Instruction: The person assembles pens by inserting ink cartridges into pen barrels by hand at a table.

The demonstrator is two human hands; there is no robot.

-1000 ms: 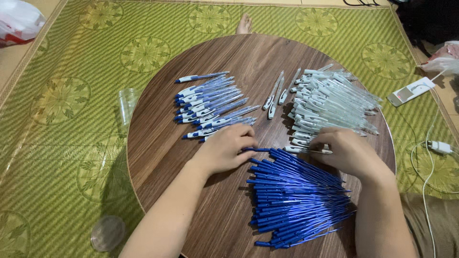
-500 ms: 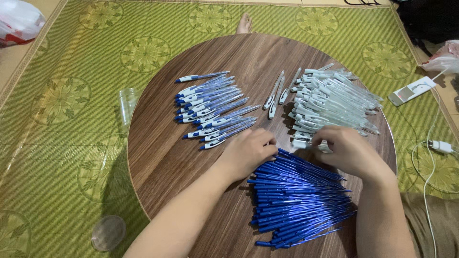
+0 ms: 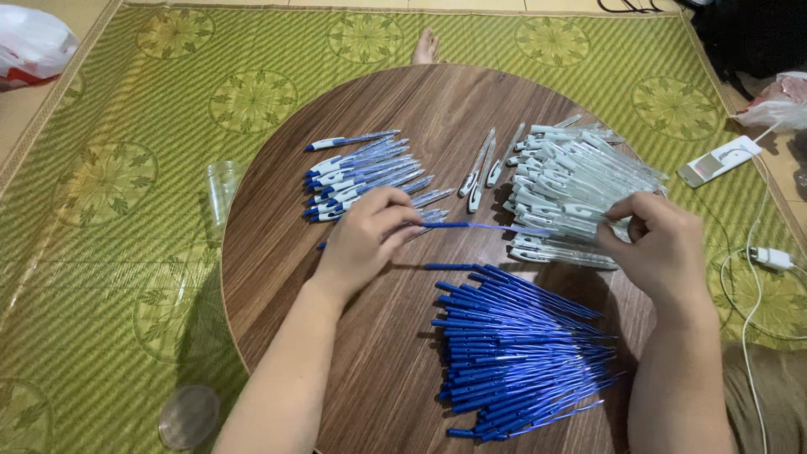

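Head view, left to right: a white plastic bag (image 3: 29,46) lies at the far corner off the green patterned woven mat (image 3: 118,168), and a clear plastic cup (image 3: 220,189) lies on its side just beside the round wood-grain table (image 3: 277,277), out of your working space. On the table, the sorted row of blue-and-white pens (image 3: 361,172) lies side by side, near your left hand (image 3: 366,240). That hand is closed, pinching one end of a thin blue refill tube (image 3: 483,226), which stretches level toward your right hand (image 3: 660,244). I judge you hold it by the tail so the tip stays free to enter a barrel. Your right hand is curled shut on a pale grey pen barrel (image 3: 593,217), drawn from the heap of grey barrels (image 3: 580,181) it rests against. The fan of blue refills (image 3: 517,353) lies nearest you, between both forearms. A white charger and cable (image 3: 769,261) sit off to the right.
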